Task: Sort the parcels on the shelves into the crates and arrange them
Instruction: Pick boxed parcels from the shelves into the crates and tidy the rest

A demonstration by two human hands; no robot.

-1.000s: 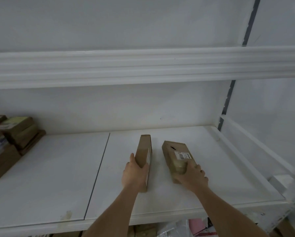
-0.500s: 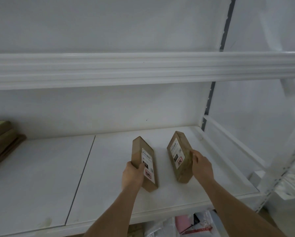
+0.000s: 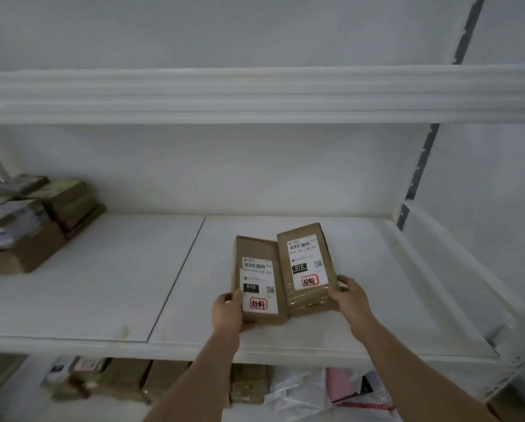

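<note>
White shelf (image 3: 102,284) below; left hand (image 3: 228,310) gripping left parcel (image 3: 259,278), right hand (image 3: 353,296) right parcel (image 3: 306,266).

two flat brown cardboard parcels are held side by side above the white shelf (image 3: 377,300), label faces turned up toward the camera. the left parcel (image 3: 256,278) and the right parcel (image 3: 308,266) each carry a white label with a barcode, a black "010" box and a red stamp. the right one overlaps the left one's edge. more parcels (image 3: 38,220) are stacked at the shelf's far left.
</note>
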